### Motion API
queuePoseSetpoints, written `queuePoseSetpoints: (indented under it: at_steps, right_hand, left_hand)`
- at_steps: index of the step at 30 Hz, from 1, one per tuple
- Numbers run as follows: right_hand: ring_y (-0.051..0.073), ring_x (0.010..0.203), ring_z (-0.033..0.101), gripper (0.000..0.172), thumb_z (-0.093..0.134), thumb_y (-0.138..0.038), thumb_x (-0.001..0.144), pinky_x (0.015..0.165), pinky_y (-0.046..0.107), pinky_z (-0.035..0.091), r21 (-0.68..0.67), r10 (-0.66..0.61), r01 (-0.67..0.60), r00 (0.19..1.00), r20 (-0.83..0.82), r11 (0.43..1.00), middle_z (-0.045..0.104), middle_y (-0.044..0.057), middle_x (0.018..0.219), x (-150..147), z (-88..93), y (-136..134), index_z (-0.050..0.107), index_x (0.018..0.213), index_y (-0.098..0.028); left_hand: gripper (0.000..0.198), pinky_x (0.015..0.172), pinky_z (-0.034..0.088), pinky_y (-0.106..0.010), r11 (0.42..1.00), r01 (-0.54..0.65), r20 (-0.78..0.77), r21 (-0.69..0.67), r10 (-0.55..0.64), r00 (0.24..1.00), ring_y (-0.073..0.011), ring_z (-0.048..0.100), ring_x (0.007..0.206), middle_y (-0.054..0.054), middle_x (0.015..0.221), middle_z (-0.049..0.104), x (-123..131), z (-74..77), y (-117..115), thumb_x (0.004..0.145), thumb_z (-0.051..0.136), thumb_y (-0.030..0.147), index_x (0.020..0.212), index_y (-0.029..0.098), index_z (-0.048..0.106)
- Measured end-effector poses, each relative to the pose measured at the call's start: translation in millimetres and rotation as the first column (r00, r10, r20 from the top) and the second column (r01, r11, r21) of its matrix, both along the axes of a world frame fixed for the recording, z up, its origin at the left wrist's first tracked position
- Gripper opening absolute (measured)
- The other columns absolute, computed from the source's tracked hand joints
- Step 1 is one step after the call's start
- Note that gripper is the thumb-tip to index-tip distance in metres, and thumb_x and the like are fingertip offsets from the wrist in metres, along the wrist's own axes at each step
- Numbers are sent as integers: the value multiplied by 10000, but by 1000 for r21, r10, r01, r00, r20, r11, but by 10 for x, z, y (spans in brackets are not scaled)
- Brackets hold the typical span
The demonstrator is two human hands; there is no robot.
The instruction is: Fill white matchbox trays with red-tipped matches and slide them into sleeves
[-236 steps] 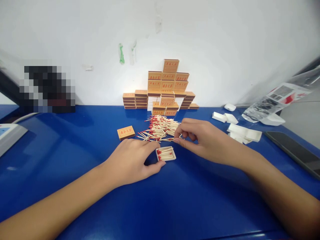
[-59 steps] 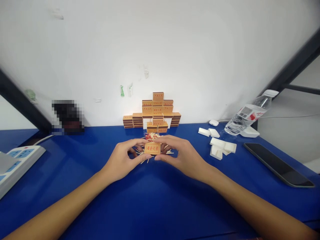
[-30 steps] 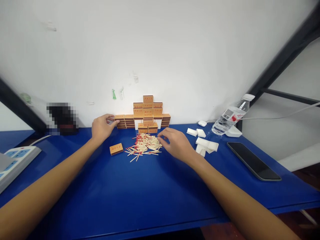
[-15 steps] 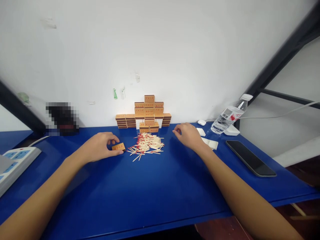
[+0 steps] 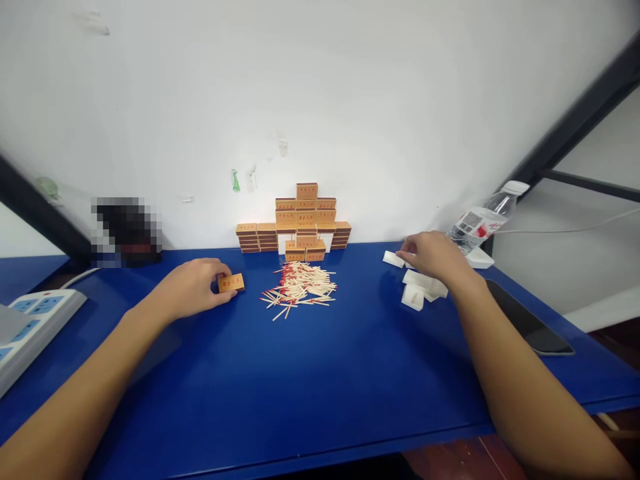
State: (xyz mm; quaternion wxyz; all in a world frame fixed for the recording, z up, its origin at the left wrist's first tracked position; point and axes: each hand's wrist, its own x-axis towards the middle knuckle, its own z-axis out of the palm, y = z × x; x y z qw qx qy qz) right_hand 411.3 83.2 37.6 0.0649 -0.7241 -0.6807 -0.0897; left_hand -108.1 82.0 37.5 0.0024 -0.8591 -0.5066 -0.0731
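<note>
My left hand [image 5: 193, 287] grips an orange matchbox [image 5: 231, 283] between thumb and fingers, low over the blue table, left of a loose heap of red-tipped matches [image 5: 303, 283]. At the right, my right hand [image 5: 433, 257] has loosely bent fingers, with the thumb and forefinger slightly apart. Its fingertips are beside a small white matchbox tray [image 5: 393, 259]; whether they touch it is hard to tell. More white trays [image 5: 413, 297] lie just below this hand. Behind the matches, stacked matchboxes [image 5: 306, 217] form a stepped structure against the wall.
A tilted water bottle [image 5: 480, 220] is behind my right hand, close to a white block [image 5: 481, 259]. My right forearm partly covers a phone [image 5: 535, 327]. At the far left sits a power strip [image 5: 37, 327]. The blue table [image 5: 300, 387] meets a white wall.
My right hand has moved right, from beside the matches to the white trays, uncovering some of them. The left hand still grips the matchbox, now slightly farther from the heap. The view has shifted.
</note>
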Motion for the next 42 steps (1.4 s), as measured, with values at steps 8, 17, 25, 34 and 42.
queuePoseSetpoints:
  at_steps: [8,17,25,34,42]
  right_hand:
    - [346,993,622,149,656,-178,855,854,421,470,-43,148,-148,989,-5,988,751,181,934,-200,-154,84,777,770,-162]
    - [175,883,641,96,654,-176,933,814,282,485,-62,647,-696,693,-319,715,723,29,956,-1332,252,-731,737,930,-225]
    - [151,802,602,31,714,-172,947,745,280,433,-28,689,-815,507,-519,579,681,19,902,-1810,52,-1005,724,970,-191]
    - [161,777,579,126,749,-314,938,744,298,423,-58,627,-719,640,-444,693,643,9,881,-1297,-50,-495,724,997,-205]
    - [168,784,555,109,632,-221,988,710,294,411,-65,613,-702,659,-436,709,640,38,898,-1425,-163,-522,680,894,-197]
  left_hand:
    - [460,808,543,-400,1000,-28,-12,-6,28,1000,-305,736,919,-105,1071,796,-63,6,30,843,623,571,1070,205,786]
    - [417,914,544,-408,968,167,184,185,-201,962,-272,706,1005,-87,1080,767,451,141,-429,939,626,572,1074,203,765]
    - [406,788,576,-436,919,387,154,76,-395,906,-282,690,908,-85,956,708,938,-169,-930,880,735,553,1028,175,730]
    - [366,996,548,-486,908,395,380,140,-417,826,-249,676,944,-76,1014,709,894,-405,-823,856,792,413,1142,197,717]
    - [256,889,544,-429,891,445,436,85,-435,788,-234,632,916,-67,1001,697,915,-450,-824,880,760,318,1118,231,725]
